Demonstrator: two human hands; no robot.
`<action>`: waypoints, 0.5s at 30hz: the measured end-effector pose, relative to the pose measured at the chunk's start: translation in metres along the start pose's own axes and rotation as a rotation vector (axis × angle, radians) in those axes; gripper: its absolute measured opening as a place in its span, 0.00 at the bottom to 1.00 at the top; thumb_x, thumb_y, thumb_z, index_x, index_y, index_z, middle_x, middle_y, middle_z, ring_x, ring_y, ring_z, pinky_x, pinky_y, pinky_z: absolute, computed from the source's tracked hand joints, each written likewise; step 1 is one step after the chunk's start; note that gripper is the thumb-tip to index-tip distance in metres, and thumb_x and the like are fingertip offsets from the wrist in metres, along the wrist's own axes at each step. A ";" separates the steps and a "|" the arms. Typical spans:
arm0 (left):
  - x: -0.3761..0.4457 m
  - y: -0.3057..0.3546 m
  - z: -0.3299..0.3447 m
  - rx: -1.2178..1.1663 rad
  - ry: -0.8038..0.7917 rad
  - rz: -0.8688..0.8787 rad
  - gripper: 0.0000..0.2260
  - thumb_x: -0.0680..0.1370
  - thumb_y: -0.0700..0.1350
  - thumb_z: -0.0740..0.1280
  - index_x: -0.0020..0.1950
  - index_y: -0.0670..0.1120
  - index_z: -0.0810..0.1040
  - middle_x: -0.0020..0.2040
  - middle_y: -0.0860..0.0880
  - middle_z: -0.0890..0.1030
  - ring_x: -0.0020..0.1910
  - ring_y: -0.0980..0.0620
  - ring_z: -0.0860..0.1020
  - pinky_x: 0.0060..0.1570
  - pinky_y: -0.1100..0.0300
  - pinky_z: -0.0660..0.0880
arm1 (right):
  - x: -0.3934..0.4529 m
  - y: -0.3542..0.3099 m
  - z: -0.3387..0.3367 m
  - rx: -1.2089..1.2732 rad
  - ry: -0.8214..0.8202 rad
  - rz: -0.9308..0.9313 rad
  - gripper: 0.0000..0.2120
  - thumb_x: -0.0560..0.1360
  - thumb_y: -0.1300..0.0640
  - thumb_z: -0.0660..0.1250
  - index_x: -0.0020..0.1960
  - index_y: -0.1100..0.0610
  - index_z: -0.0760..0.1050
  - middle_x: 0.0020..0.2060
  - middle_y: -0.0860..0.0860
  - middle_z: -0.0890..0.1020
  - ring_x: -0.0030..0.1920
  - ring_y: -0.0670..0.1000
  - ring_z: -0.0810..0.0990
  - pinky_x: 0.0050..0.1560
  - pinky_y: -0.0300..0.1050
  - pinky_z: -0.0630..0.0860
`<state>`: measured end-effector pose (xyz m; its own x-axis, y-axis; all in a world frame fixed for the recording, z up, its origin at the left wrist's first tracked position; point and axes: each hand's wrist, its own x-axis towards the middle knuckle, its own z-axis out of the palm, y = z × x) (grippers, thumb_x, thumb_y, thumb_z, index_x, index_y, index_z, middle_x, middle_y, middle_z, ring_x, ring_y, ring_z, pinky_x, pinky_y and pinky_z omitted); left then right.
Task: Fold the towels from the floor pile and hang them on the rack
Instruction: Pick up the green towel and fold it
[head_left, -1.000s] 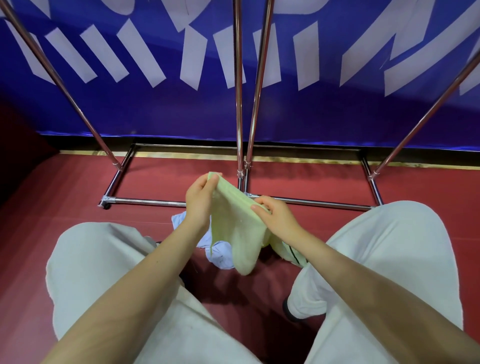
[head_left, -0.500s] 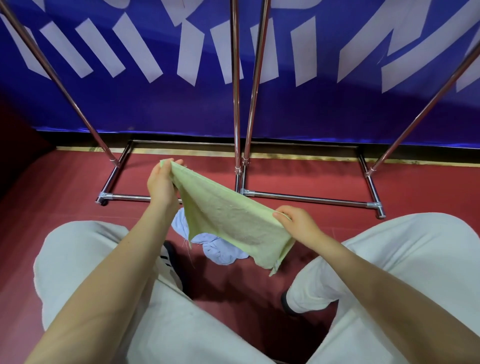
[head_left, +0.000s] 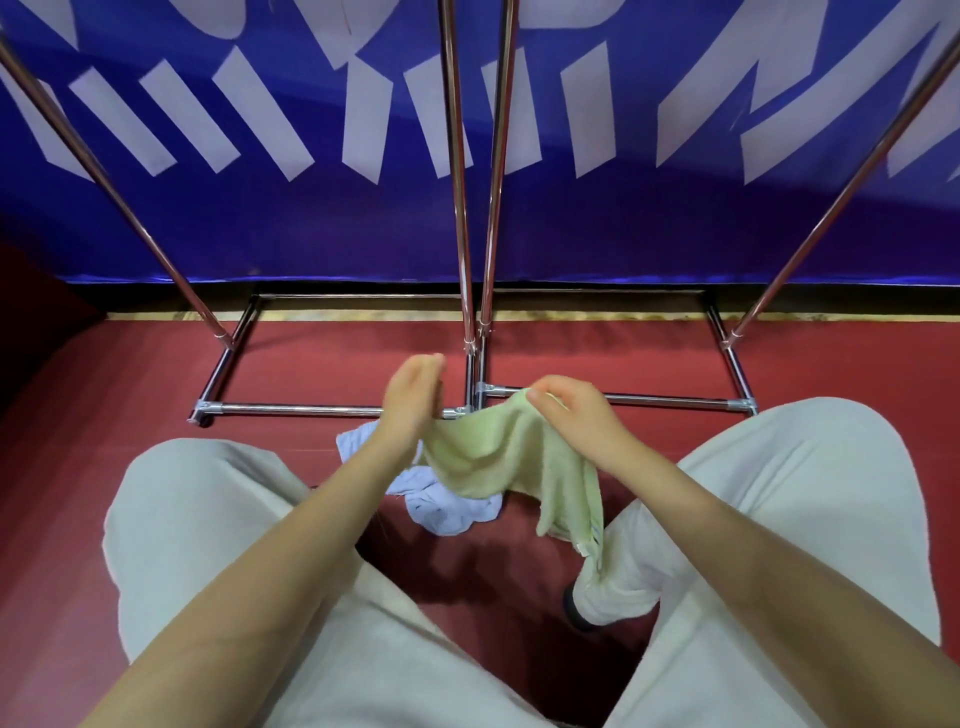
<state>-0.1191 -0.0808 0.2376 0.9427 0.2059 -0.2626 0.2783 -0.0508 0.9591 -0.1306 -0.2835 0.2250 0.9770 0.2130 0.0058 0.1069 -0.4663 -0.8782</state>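
A light green towel (head_left: 498, 457) hangs slack between my hands, above the floor and between my knees. My right hand (head_left: 571, 410) pinches its upper edge with curled fingers. My left hand (head_left: 413, 397) is blurred, its fingers straight and pointing up; the towel's left end lies against the heel of that hand, with no fingers round it. A pale blue towel (head_left: 447, 509) lies crumpled on the red floor under the green one. The chrome rack (head_left: 460, 156) stands just beyond my hands; only its upright poles and base bars show.
The rack's base bars (head_left: 311, 409) run along the red floor (head_left: 104, 415) right in front of my hands. Slanted chrome poles (head_left: 130, 218) rise at left and right. A blue banner wall (head_left: 623, 223) closes the back. My knees in pale trousers (head_left: 208, 519) flank the towels.
My hands have come closer together, so the green towel went from stretched to slack. My left hand's fingers have let go of the corner and straightened. My right hand has moved up and left.
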 end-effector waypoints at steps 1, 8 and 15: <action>-0.007 -0.002 0.009 0.077 -0.068 0.060 0.09 0.80 0.46 0.63 0.40 0.49 0.74 0.32 0.54 0.73 0.30 0.56 0.69 0.33 0.60 0.67 | 0.001 -0.006 0.000 0.008 -0.003 -0.026 0.09 0.78 0.60 0.63 0.40 0.51 0.76 0.39 0.43 0.79 0.42 0.41 0.76 0.48 0.32 0.69; -0.024 -0.010 0.032 0.209 -0.314 0.231 0.09 0.80 0.46 0.66 0.39 0.50 0.76 0.32 0.57 0.74 0.33 0.62 0.71 0.38 0.69 0.69 | 0.017 -0.022 -0.007 0.105 0.091 -0.069 0.07 0.78 0.63 0.63 0.44 0.61 0.79 0.39 0.48 0.80 0.39 0.37 0.75 0.45 0.32 0.70; -0.014 -0.007 0.028 0.172 -0.199 0.209 0.06 0.80 0.48 0.65 0.43 0.50 0.76 0.39 0.54 0.77 0.39 0.57 0.74 0.44 0.63 0.72 | 0.024 -0.018 -0.005 0.068 0.122 -0.047 0.06 0.78 0.62 0.63 0.45 0.60 0.79 0.38 0.47 0.80 0.38 0.33 0.74 0.43 0.27 0.68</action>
<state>-0.1286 -0.1105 0.2319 0.9954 -0.0207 -0.0937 0.0860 -0.2393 0.9671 -0.1079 -0.2737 0.2434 0.9869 0.1254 0.1019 0.1442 -0.3985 -0.9058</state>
